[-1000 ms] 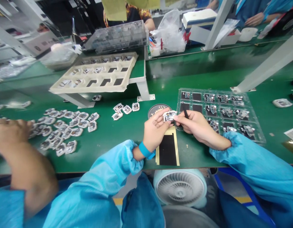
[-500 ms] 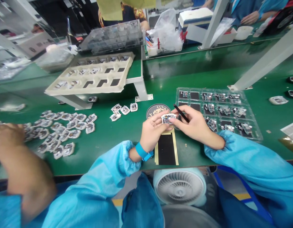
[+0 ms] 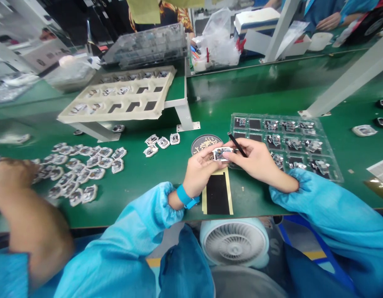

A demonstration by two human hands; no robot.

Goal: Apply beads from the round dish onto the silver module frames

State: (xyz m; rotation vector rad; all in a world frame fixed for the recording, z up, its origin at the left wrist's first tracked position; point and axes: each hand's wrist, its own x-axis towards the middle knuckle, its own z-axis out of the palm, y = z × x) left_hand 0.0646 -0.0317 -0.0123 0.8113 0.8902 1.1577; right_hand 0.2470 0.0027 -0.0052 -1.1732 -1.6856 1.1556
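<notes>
Both hands pinch small part [image 3: 222, 153] between them over counter [image 3: 166, 174]; right hand [image 3: 255, 159] also grips black stick [image 3: 237, 145], left hand [image 3: 200, 167] equally near.

Two hands of the person are in view, the left hand [image 3: 200, 169] and the right hand [image 3: 256, 159], and between them is one small white part [image 3: 222, 153]. One thin black stick [image 3: 237, 144] is in the right hand. Four loose white parts [image 3: 162, 143] lie in a short row on the green worktop [image 3: 247, 99]. There are one round dish [image 3: 205, 143], one clear tray [image 3: 287, 142], one beige tray [image 3: 116, 97] and one white fan [image 3: 234, 242].
</notes>
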